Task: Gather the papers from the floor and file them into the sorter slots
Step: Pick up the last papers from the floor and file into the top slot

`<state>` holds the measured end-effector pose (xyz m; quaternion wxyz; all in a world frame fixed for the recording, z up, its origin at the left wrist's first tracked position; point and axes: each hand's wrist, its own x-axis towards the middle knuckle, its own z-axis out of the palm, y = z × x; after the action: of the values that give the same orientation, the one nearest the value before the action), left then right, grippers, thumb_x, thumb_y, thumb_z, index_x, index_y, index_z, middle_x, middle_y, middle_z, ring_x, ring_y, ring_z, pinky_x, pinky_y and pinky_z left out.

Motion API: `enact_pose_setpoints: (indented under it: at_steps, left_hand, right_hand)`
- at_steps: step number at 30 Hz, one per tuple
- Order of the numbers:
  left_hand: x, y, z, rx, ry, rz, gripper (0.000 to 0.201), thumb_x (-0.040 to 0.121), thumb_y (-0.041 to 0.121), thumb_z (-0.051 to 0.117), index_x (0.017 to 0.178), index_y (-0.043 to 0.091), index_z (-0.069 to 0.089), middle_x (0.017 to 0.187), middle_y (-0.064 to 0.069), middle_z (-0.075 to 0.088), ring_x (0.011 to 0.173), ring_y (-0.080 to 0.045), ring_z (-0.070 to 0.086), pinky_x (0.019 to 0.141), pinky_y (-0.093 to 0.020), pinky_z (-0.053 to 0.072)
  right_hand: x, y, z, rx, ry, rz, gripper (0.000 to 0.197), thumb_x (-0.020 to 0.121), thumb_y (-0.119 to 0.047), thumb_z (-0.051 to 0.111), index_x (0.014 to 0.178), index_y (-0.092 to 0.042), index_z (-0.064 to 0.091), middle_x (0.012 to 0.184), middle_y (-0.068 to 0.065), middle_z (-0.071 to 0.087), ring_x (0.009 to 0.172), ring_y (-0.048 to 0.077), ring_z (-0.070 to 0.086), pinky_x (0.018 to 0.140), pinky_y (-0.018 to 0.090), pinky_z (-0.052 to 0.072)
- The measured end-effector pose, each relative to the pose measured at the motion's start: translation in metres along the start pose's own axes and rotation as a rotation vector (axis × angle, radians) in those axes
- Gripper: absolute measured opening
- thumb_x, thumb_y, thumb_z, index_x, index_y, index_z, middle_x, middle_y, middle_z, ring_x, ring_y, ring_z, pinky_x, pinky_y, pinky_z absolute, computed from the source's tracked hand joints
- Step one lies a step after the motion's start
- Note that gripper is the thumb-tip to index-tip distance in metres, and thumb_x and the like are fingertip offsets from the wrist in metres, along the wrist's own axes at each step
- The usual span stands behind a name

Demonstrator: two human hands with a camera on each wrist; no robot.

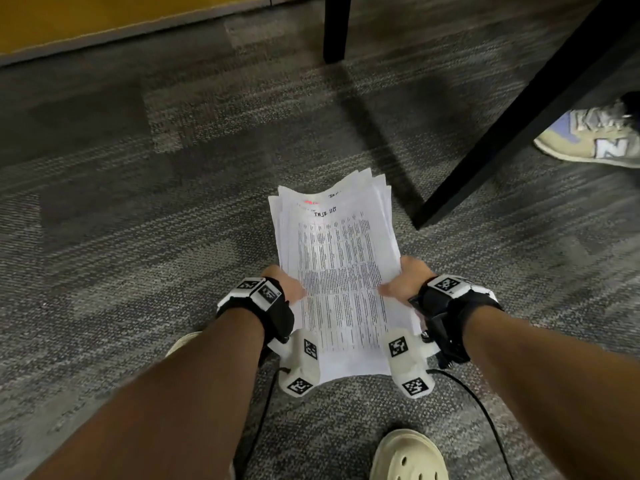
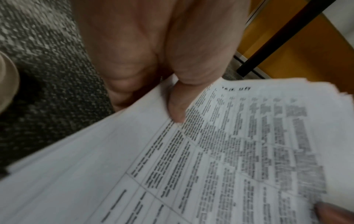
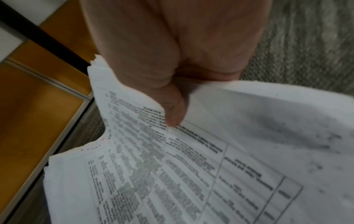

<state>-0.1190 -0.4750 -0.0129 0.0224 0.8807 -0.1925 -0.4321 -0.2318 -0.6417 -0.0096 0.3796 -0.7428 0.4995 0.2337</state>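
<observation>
A stack of white papers [image 1: 337, 271] printed with dense tables hangs above the grey carpet, held by both hands. My left hand [image 1: 289, 287] pinches its left edge, thumb on top. My right hand [image 1: 403, 282] pinches the right edge the same way. In the left wrist view the left hand [image 2: 172, 97] has its thumb pressed onto the top sheet of the papers [image 2: 220, 151], with fingers underneath. The right wrist view shows my right hand [image 3: 172, 106] with its thumb on the papers [image 3: 172, 166], whose far edge curls and fans. No sorter is in view.
A black table leg [image 1: 519, 116] slants down at the right and another black leg [image 1: 336, 27] stands at the back. Another person's sneaker [image 1: 592, 136] is at the right edge. A yellow panel [image 1: 104, 19] runs along the back left. My beige clog [image 1: 408, 455] is below.
</observation>
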Motion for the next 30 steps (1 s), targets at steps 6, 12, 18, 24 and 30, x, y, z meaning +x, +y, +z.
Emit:
enact_pose_setpoints:
  at_steps: [6,12,18,24,30]
  left_hand:
    - [-0.010,-0.013,-0.005,-0.576,0.030,-0.253,0.089,0.055,0.053,0.087,0.111,-0.009,0.056,0.108,-0.025,0.064,0.096,-0.034,0.066,0.075,-0.031,0.054]
    - [-0.071,0.006,-0.047,-0.812,-0.076,-0.053,0.088,0.064,0.057,0.080,0.135,0.014,0.051,0.143,-0.005,0.049,0.131,-0.025,0.046,0.110,-0.041,0.037]
    - [-0.130,0.028,-0.098,-0.866,0.148,0.099,0.121,0.024,0.080,0.080,0.130,0.025,0.058,0.145,-0.009,0.048,0.127,-0.028,0.052,0.108,-0.044,0.041]
    - [-0.246,0.039,-0.161,-0.835,0.262,0.288,0.126,0.027,0.077,0.081,0.134,0.016,0.054,0.131,-0.002,0.058,0.116,-0.020,0.057,0.101,-0.033,0.046]
    - [-0.364,0.046,-0.191,-0.744,0.261,0.614,0.030,0.076,0.036,0.077,0.095,0.046,0.056,0.105,0.020,0.061,0.105,-0.006,0.057,0.100,-0.026,0.039]
  right_hand:
    - [-0.060,0.001,-0.059,-0.062,-0.007,-0.240,0.041,0.083,-0.018,0.070,0.120,-0.002,0.061,0.121,0.017,0.061,0.113,0.031,0.057,0.093,0.036,0.046]
    - [-0.110,-0.002,-0.117,0.142,0.042,-0.296,0.041,0.074,-0.005,0.077,0.113,-0.007,0.066,0.116,0.015,0.066,0.112,0.028,0.060,0.099,0.045,0.046]
    - [-0.183,-0.006,-0.177,0.285,0.143,-0.344,0.037,0.075,0.014,0.068,0.110,0.006,0.065,0.105,0.013,0.066,0.091,0.021,0.060,0.073,0.024,0.053]
    - [-0.284,-0.019,-0.224,0.273,0.176,-0.490,0.033,0.076,0.005,0.071,0.106,-0.007,0.068,0.095,0.005,0.067,0.075,0.007,0.059,0.052,0.003,0.042]
    - [-0.368,-0.016,-0.264,0.335,0.263,-0.571,0.040,0.060,0.001,0.075,0.100,-0.007,0.073,0.100,0.012,0.073,0.098,0.029,0.068,0.090,0.045,0.052]
